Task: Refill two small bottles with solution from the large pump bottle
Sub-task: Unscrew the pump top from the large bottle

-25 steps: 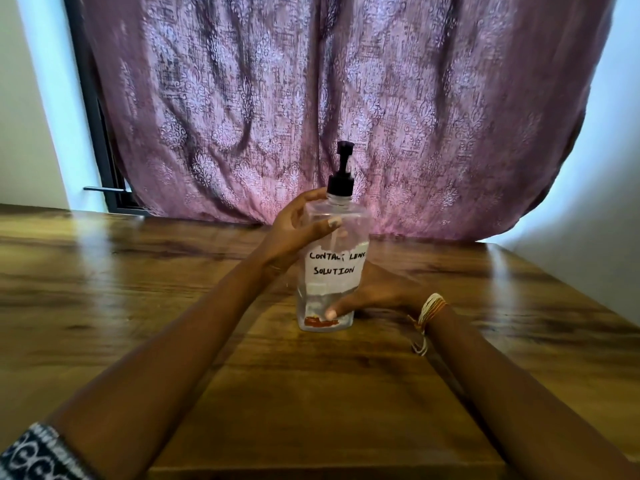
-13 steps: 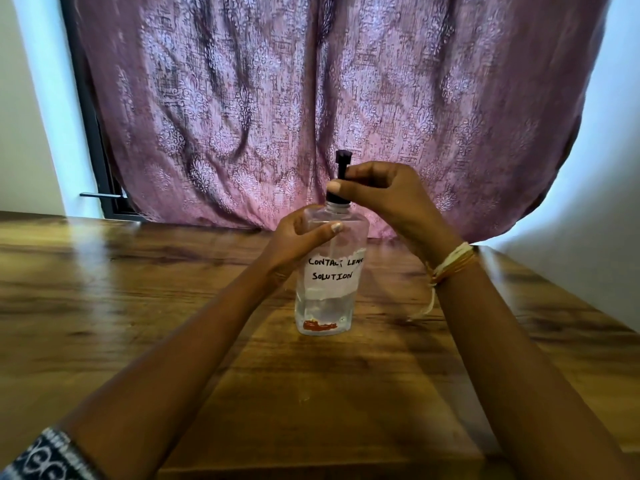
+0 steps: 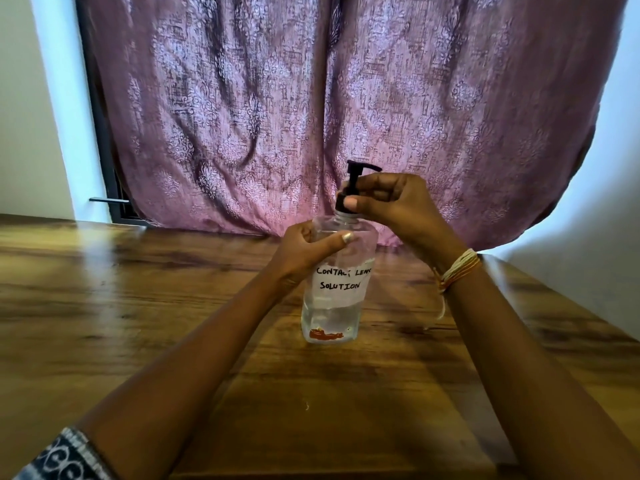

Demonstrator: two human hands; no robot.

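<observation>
A: Wood-grain counter nearest me, bare of anything small. I see no small bottles anywhere in view.

B: And the pump bottle?

A: The large pump bottle stands upright on the counter, mid-frame, label reading "CONTACT LENS SOLUTION", with liquid only in its lower part. My left hand is wrapped around its shoulder, steadying it. My right hand is pinched closed on the black collar at the neck, thumb in front, just under the pump head.

B: So which step?

A: I judge it as unscrewing the pump, opening the bottle before any refilling. Nothing has been filled yet.

B: Next?

A: Probably twisting the collar while the left hand keeps the body from turning, then lifting the pump straight up. Behind it all hangs the mauve curtain.
</observation>
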